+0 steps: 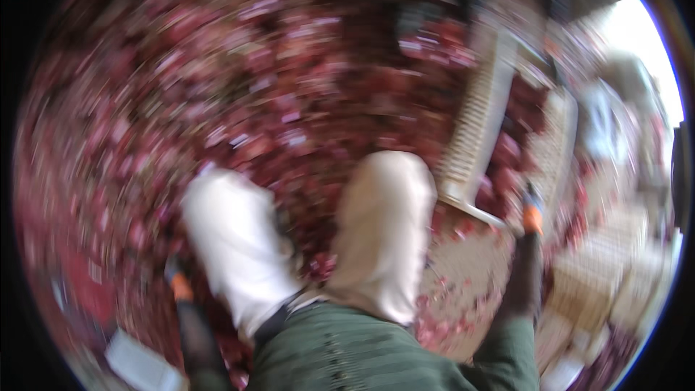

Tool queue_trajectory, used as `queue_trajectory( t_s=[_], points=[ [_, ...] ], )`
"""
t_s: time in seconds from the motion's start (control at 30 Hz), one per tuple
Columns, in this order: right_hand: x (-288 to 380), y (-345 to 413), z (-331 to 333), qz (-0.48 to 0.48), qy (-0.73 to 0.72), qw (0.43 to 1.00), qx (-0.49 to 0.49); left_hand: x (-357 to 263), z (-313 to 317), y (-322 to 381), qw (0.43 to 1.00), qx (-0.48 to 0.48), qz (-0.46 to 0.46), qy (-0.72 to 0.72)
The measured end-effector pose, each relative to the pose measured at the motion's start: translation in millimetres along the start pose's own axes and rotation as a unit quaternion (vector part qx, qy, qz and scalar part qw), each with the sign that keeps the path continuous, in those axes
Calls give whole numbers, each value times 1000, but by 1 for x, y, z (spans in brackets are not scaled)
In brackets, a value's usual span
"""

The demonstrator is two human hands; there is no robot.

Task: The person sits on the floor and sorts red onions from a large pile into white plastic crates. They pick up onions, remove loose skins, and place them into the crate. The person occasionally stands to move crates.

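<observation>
A large pile of small reddish-purple pieces, perhaps onions (260,92), spreads in front of and to the left of my legs; motion blur hides its detail. My right hand (529,206), in a glove with an orange cuff, is at the near right corner of a pale slatted plastic crate (472,119) holding some of the red produce; whether it grips the crate is unclear. Low at the left, my left hand (175,274), also gloved with an orange cuff, hangs over the pile beside my left leg. Its fingers are too blurred to read.
More pale crates (589,266) stand stacked at the right. A pale box-like object (142,361) lies at the lower left. Beyond the crate, dark blurred shapes may be a person's legs. Scattered red skins (445,309) lie on the brown floor at my right.
</observation>
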State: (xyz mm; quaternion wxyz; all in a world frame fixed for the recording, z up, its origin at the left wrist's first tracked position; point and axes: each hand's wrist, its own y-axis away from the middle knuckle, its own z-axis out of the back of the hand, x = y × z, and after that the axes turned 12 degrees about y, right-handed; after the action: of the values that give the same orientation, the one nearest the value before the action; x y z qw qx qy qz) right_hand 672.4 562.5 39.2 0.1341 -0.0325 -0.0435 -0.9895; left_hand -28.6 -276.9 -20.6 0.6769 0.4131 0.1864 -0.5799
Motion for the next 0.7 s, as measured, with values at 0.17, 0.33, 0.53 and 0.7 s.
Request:
queue_trajectory(
  t_s=[0.17, 0.33, 0.53, 0.7],
  points=[
    [-42, 34, 20, 10, -74, 995, 67, 44, 29, -16, 980, -194, -36, -1],
    [-49, -15, 71, -172, -225, 958, 51, 70, -21, -38, 941, -219, 57, 252],
    [80, -45, 123, -63, -251, 958, 123, 89, -50, -83, 962, -199, 125, 137],
    [261, -39, 137, 98, -200, 964, 147, 73, -42, -67, 989, -124, 64, 43]
  ],
)
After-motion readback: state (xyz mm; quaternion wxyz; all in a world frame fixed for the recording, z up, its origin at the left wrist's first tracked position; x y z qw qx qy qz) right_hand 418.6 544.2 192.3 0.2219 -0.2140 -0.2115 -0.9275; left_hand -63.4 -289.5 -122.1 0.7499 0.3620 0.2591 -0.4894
